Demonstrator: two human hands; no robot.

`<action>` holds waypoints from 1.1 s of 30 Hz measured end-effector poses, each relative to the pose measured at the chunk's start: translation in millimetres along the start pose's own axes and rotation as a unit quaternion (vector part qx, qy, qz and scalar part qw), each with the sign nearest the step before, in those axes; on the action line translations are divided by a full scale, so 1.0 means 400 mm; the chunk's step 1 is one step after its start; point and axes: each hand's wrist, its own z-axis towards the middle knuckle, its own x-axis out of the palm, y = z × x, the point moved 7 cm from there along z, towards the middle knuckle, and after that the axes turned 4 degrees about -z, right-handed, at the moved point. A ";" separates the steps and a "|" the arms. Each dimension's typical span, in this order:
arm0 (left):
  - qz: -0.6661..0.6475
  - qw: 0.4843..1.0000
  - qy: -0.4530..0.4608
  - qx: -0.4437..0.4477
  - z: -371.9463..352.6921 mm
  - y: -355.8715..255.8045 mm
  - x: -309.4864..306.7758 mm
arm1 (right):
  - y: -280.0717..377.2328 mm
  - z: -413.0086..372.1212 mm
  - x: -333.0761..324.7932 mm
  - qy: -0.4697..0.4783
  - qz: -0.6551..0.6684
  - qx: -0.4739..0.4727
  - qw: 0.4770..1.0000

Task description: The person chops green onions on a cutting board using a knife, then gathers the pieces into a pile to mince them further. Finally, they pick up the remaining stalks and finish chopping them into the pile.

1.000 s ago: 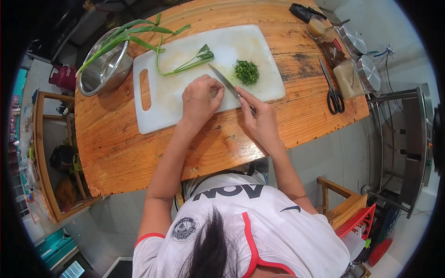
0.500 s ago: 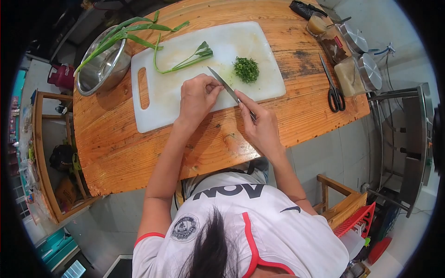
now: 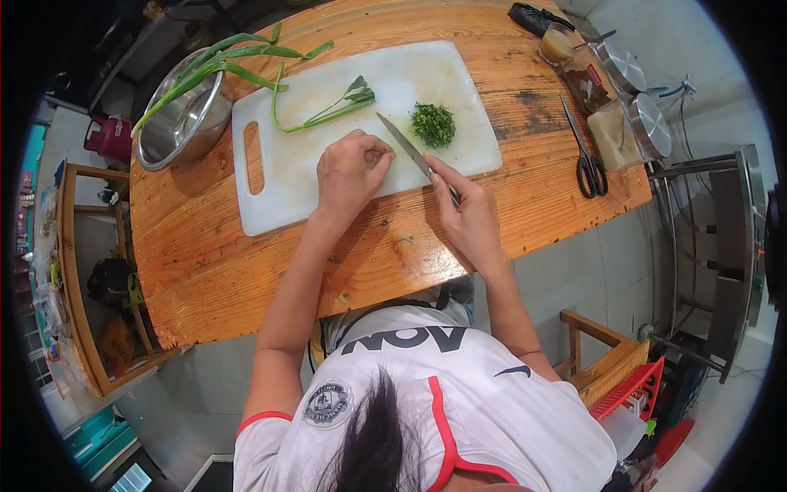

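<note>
Wooden tabletop [image 3: 238,287] is supporting a white cutting board [image 3: 299,184]. Right hand [image 3: 467,205] is gripping a knife [image 3: 407,149] by its handle; blade is angling over the board, between left hand and chopped greens [image 3: 433,125]. Left hand [image 3: 351,170] is curling its fingers at the board's near edge; cannot tell whether it is holding anything. Leafy stem [image 3: 324,116] is lying uncut beyond the left hand. Long green stalks [image 3: 217,64] are resting across a steel bowl [image 3: 197,135], left of the board.

Writing: white shirt [image 3: 516,418] is showing large upside-down letters, AON, a dark swoosh, and a round crest [image 3: 328,403] reading MANCHESTER UNITED. Jar [image 3: 589,79] at right is bearing a red label, too small to read. Black-handled scissors [image 3: 584,162] are lying nearby. Red cylinder [image 3: 109,136] is carrying pale lettering, illegible.
</note>
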 end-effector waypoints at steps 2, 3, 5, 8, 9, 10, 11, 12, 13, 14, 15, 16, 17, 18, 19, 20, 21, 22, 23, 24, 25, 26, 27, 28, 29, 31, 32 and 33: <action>0.014 1.000 0.006 -0.005 0.003 -0.002 -0.001 | 0.007 0.000 0.004 0.001 -0.011 -0.009 1.000; 0.021 1.000 0.010 -0.008 0.003 -0.003 -0.001 | 0.008 0.001 0.008 -0.002 -0.022 -0.014 1.000; 0.031 0.999 0.014 -0.007 0.005 -0.004 -0.004 | 0.007 0.007 0.008 -0.013 -0.034 -0.019 0.999; 0.031 0.999 0.021 -0.007 0.006 -0.001 -0.006 | -0.007 0.018 -0.011 -0.036 -0.046 -0.006 0.998; 0.028 0.999 0.022 -0.007 0.006 0.000 -0.005 | -0.013 0.022 -0.023 -0.040 -0.055 0.002 0.998; 0.022 1.000 0.019 -0.010 0.005 0.001 -0.004 | -0.018 0.023 -0.032 -0.044 -0.065 0.012 0.997; 0.016 1.000 0.015 -0.013 0.004 0.003 -0.003 | -0.019 0.022 -0.034 -0.043 -0.054 0.005 0.998; 0.011 1.000 0.010 -0.016 0.004 0.003 -0.004 | -0.021 0.021 -0.034 -0.041 -0.044 -0.002 0.998; 0.000 1.000 0.012 -0.026 0.005 0.006 -0.004 | -0.021 0.021 -0.034 -0.040 -0.033 -0.009 0.999; -0.011 0.999 0.014 -0.035 0.007 0.007 -0.005 | -0.013 0.019 -0.034 -0.043 -0.028 -0.024 0.998; -0.021 0.999 0.016 -0.044 0.008 0.009 -0.007 | -0.003 0.013 -0.032 -0.046 -0.023 -0.038 0.998; -0.018 0.999 0.013 -0.044 0.009 0.006 -0.012 | 0.005 0.007 -0.032 -0.050 -0.017 -0.051 0.997; -0.015 0.999 0.010 -0.043 0.010 0.001 -0.018 | 0.004 0.005 -0.032 -0.044 -0.027 -0.047 0.998; -0.011 0.999 0.008 -0.041 0.010 -0.003 -0.023 | 0.002 0.003 -0.032 -0.040 -0.036 -0.042 0.998; -0.004 0.999 0.004 -0.038 0.011 -0.006 -0.026 | -0.001 0.003 -0.033 -0.036 -0.045 -0.037 0.998; 0.003 0.999 0.001 -0.034 0.010 -0.007 -0.027 | -0.002 0.003 -0.037 -0.046 -0.063 -0.051 0.996; 0.009 0.999 -0.004 -0.031 0.010 -0.011 -0.029 | -0.007 0.002 -0.041 -0.055 -0.081 -0.065 0.993; 0.032 0.999 -0.017 -0.014 0.010 -0.025 -0.036 | -0.009 0.002 -0.047 -0.064 -0.099 -0.079 0.990; 0.054 0.998 -0.031 0.003 0.009 -0.043 -0.043 | -0.012 0.003 -0.056 -0.069 -0.110 -0.084 0.988; 0.076 0.996 -0.044 0.019 0.011 -0.061 -0.047 | -0.015 0.004 -0.066 -0.073 -0.122 -0.088 0.986; 0.085 0.993 -0.049 0.069 0.015 -0.089 -0.044 | -0.018 0.005 -0.074 -0.076 -0.134 -0.093 0.984; 0.094 0.987 -0.055 0.117 0.017 -0.116 -0.039 | -0.018 0.006 -0.080 -0.082 -0.140 -0.101 0.982; 0.103 0.979 -0.060 0.165 0.015 -0.143 -0.033 | -0.018 0.007 -0.086 -0.087 -0.146 -0.109 0.979; 0.128 0.972 -0.028 0.197 0.009 -0.165 -0.012 | -0.017 0.007 -0.090 -0.093 -0.151 -0.117 0.977; 0.152 0.962 0.003 0.228 -0.001 -0.188 0.010 | -0.018 0.007 -0.091 -0.094 -0.152 -0.117 0.977; 0.183 0.948 0.049 0.257 -0.009 -0.200 0.042 | -0.019 0.006 -0.095 -0.098 -0.154 -0.116 0.976; 0.190 0.946 0.063 0.255 -0.010 -0.191 0.056 | -0.018 0.005 -0.098 -0.099 -0.157 -0.117 0.976; 0.197 0.944 0.076 0.254 -0.010 -0.186 0.068 | -0.016 0.003 -0.102 -0.101 -0.161 -0.118 0.975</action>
